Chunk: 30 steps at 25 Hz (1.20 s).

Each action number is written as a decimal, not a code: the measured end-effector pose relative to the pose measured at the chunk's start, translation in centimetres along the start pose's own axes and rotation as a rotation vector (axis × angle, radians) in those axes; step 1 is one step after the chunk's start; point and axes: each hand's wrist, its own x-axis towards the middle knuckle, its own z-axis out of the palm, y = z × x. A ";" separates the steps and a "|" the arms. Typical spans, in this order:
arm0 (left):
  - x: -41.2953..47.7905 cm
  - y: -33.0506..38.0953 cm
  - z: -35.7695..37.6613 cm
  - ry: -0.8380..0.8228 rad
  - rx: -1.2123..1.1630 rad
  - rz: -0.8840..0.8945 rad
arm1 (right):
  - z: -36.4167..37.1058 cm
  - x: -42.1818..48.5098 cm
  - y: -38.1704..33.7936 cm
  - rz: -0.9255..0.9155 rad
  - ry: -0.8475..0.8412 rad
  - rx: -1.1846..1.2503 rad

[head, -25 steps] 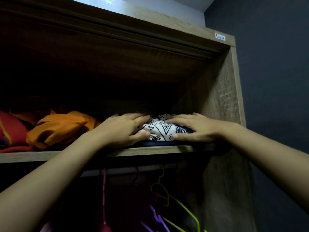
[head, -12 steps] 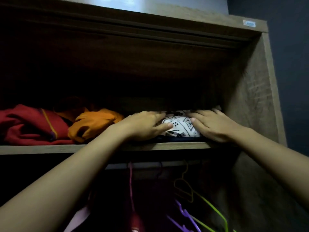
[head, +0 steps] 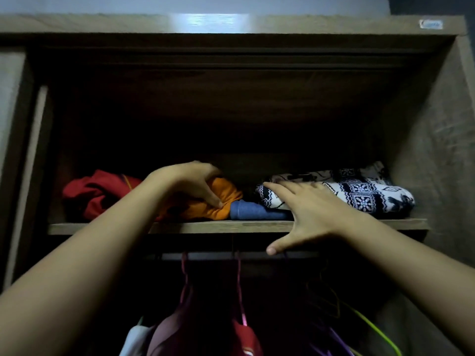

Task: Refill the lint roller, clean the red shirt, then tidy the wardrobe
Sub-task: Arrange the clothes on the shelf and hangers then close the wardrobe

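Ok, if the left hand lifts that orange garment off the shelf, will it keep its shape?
Probably not: the orange garment lies bunched and creased under the left hand, so it should sag and unfold. It looks soft and light. It may also drag the blue folded piece lying against it.

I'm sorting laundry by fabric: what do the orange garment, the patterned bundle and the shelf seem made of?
Orange garment: soft matte cloth, likely knit; it bunches in creases. Patterned bundle: soft printed cloth, matte, folded with rounded edges. Shelf: matte wood-grain board, possibly laminate; straight front edge.
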 end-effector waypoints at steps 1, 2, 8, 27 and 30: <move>0.0 0.2 0.0 0.086 0.007 0.054 | 0.2 0.1 0.1 0.005 0.003 -0.004; 0.1 0.1 -0.2 0.193 0.004 0.095 | 0.4 0.2 0.1 0.016 0.010 -0.003; -3.0 1.7 -2.7 0.423 0.229 -0.035 | 1.2 0.2 -0.2 0.041 0.064 -0.003; -17.6 3.0 6.0 0.705 -0.045 0.306 | 2.7 -8.1 -3.8 0.152 0.293 0.434; -22.2 4.1 9.7 0.695 -0.184 0.315 | 3.1 -12.7 -6.5 0.054 0.353 0.675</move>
